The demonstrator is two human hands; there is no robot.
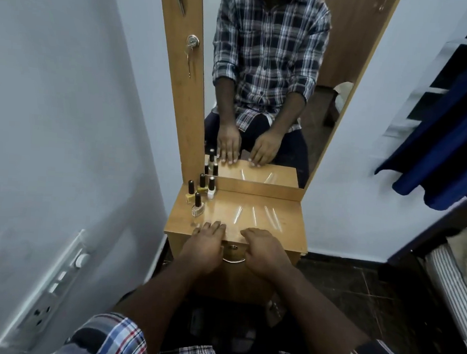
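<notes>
Now the left hand [206, 240] lies flat, fingers straight, on the table [280, 207] edge at centre frame; the right hand [266, 251] beside it, fingers loosely bent, holds nothing; nail polish bottles [198, 207] stand to their upper left

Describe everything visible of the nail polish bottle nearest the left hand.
The nail polish bottle is clear glass with pale, nearly colourless contents and a tall black cap. It stands upright on the wooden table top, in front of three other bottles, just beyond the left hand, which does not touch it.
</notes>
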